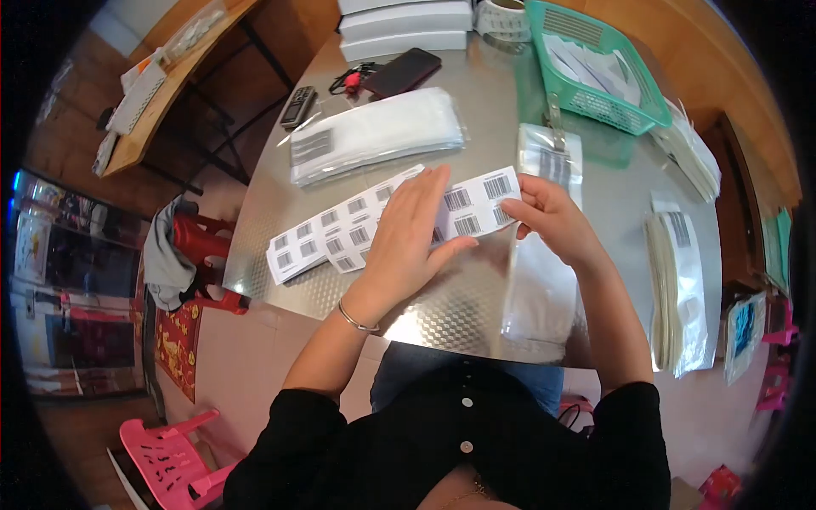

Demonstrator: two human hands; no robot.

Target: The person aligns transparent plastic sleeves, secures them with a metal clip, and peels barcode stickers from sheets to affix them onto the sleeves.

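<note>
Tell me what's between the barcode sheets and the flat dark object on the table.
In the head view, a clear plastic packet lies between the barcode sheets and the flat dark object.

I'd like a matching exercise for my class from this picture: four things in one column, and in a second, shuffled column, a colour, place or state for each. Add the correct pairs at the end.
Column 1
1. Strip of barcode labels
2. Plastic basket
3. Plastic chair
4. Keypad handset

Column 2
A. Pink, at the lower left of the picture
B. Gripped at one end by the right hand
C. Green, with white papers inside
D. On the metal table, near its upper left edge

Right pairs: 1-B, 2-C, 3-A, 4-D
</note>
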